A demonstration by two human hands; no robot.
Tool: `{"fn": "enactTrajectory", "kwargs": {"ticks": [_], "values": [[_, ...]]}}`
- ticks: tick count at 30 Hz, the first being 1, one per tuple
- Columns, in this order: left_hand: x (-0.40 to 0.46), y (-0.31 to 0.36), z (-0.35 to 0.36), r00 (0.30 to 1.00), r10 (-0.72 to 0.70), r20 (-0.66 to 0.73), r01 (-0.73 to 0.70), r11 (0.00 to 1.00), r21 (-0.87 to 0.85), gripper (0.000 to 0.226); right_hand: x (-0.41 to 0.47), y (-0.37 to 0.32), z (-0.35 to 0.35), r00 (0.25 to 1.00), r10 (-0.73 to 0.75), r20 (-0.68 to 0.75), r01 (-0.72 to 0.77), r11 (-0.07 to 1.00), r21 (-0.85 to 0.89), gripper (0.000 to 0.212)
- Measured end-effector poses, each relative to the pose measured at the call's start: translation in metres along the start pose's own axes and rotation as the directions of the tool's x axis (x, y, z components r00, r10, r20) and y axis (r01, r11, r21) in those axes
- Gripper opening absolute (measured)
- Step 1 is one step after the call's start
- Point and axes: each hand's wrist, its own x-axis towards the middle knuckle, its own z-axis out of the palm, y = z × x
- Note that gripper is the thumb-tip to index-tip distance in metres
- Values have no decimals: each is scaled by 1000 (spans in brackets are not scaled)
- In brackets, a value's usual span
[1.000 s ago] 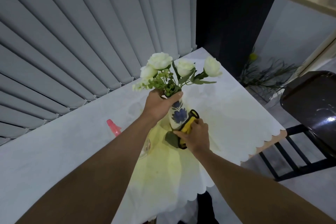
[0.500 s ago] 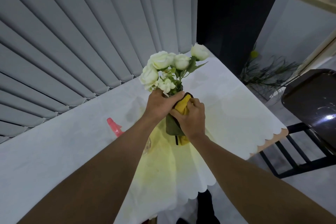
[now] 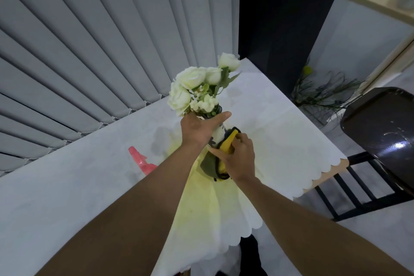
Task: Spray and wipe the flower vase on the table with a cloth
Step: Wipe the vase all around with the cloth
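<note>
My left hand [image 3: 199,129] is wrapped around the neck of the flower vase [image 3: 219,133], which I hold tilted over the table [image 3: 67,186], its long axis leaning away and to the left, white flowers [image 3: 195,89] uppermost. My right hand [image 3: 237,157], nearer the vase's body, presses the bunched yellow cloth [image 3: 226,145] against its lower right side. Only a strip of white ceramic with blue pattern shows between my hands.

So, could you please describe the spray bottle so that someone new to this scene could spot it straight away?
Start at the white-clothed table in front of the grey vertical blinds. Left of the vase that the person's two hands are holding and wiping, the spray bottle peeks out from behind the left forearm. Its pink trigger head is the only pink thing on the table.
</note>
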Motion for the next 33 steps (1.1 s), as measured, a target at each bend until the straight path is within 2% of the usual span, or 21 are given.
{"fn": "enactTrajectory", "kwargs": {"ticks": [3,5,9,13,15,17,22,26,28,29,33], "values": [[-2,3,3,999,-2,36,1,1000,21,45,15,-21,-2,986,-137,-95,142,989,47,58],[-3,4,1,996,-7,84,4,999,34,50,20,-25,-1,986,-137,-100,142,989,42,55],[-5,-3,-9,990,5,141,-9,999,31,26,10,-12,4,995,-53,-80,53,999,2,62],[-4,-3,-12,995,2,96,-6,999,45,40,-15,16,5,990,122,65,-116,989,-89,67],[-6,-1,-9,999,-18,50,16,999,50,54,-24,26,7,985,140,105,-120,976,-182,65],[-8,1,-5,999,-16,39,17,1000,-24,60,-21,25,6,981,151,120,-123,969,-214,63],[-13,5,3,1000,21,9,-20,992,-128,59,-14,19,-6,960,196,202,-122,936,-329,51],[-16,-5,1,999,47,-5,-48,995,-91,43,-17,25,-23,943,241,229,-128,899,-418,24],[-15,-12,-3,1000,9,-4,-9,1000,-22,26,-17,28,-29,927,275,257,-124,867,-482,20],[-16,-15,-4,1000,-13,-1,13,999,44,24,-18,29,-32,917,295,267,-128,855,-503,21],[-21,-11,-5,1000,14,-26,-13,998,53,44,-20,31,-36,896,342,283,-158,841,-517,27]]}}
